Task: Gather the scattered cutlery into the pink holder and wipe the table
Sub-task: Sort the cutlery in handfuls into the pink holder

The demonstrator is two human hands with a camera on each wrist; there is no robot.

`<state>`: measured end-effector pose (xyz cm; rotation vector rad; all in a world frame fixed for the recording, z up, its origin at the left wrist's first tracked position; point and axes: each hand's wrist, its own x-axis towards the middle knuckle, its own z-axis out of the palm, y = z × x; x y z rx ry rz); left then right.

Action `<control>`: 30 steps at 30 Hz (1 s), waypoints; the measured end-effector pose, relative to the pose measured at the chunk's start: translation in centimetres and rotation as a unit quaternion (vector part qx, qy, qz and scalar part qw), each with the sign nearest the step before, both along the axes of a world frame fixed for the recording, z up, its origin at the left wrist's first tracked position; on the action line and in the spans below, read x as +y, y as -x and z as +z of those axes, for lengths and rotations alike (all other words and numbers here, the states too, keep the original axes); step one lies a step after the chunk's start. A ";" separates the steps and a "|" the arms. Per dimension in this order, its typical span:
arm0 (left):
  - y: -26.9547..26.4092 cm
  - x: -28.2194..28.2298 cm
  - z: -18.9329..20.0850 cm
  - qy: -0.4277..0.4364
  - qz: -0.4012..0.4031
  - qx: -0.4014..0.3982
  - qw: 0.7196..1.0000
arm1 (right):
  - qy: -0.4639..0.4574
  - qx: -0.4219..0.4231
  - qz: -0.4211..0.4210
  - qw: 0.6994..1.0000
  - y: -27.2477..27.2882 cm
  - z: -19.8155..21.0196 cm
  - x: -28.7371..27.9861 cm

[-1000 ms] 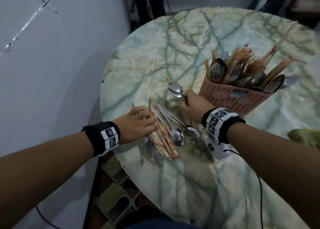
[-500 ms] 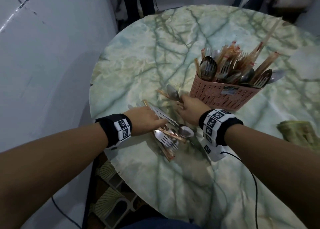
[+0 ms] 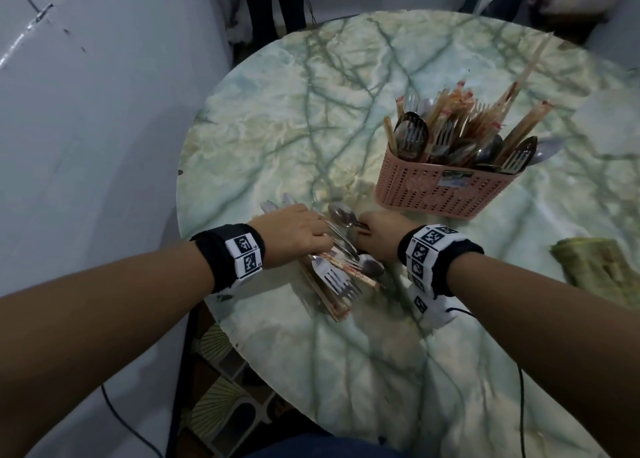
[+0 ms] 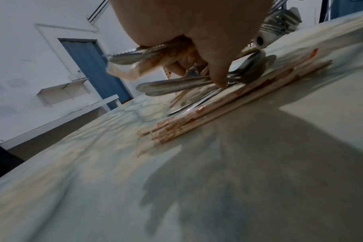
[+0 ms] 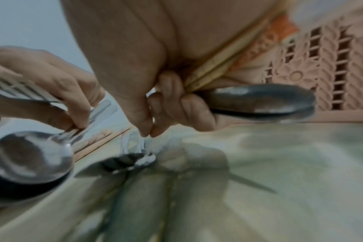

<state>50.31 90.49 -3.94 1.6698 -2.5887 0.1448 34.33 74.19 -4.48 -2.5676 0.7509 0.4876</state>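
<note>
Mid-frame on the tabletop (image 3: pixel 277 118), left hand (image 3: pixel 291 235) and right hand (image 3: pixel 377 239) each grip stiff, slippery spoons and light wrapped chopsticks by the handles, the pink holder (image 3: pixel 440 194) just upper right.

— You've got a round green-veined marble table (image 3: pixel 311 118), and the pink holder (image 3: pixel 436 194) stands on its far right.

— Near your edge lie wrapped chopsticks (image 3: pixel 329 298), forks (image 3: pixel 337 281) and spoons (image 3: pixel 370 267); a folded green cloth (image 3: pixel 602 270) lies right.
</note>
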 end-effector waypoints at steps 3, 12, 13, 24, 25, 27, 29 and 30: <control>0.1 0.6 0.1 -0.014 0.013 0.013 1.000 | -0.002 -0.019 0.001 1.000 -0.1 0.4 -0.2; 0.6 1.7 0.2 -0.002 0.030 -0.022 0.999 | 0.010 -0.003 0.015 1.000 -0.5 0.0 0.3; 0.7 2.0 0.3 0.004 0.035 -0.026 0.999 | 0.010 -0.003 0.015 1.000 -0.6 -0.2 0.4; 0.8 7.2 -0.6 -0.021 0.047 -0.088 0.995 | -0.019 -0.070 -0.057 0.996 -1.0 0.6 0.6; 0.9 7.4 -0.6 -0.029 0.049 -0.083 0.995 | -0.033 -0.097 -0.068 0.992 -1.1 0.7 0.5; 1.0 7.5 -0.6 -0.025 0.058 -0.066 0.996 | -0.065 -0.142 -0.069 0.985 -1.2 1.0 0.6; 1.0 7.1 -0.5 -0.013 0.062 -0.047 0.997 | -0.076 -0.155 -0.032 0.984 -1.3 1.4 0.6; 1.0 6.9 -0.4 -0.005 0.060 -0.046 0.997 | -0.079 -0.158 -0.015 0.984 -1.3 1.7 0.7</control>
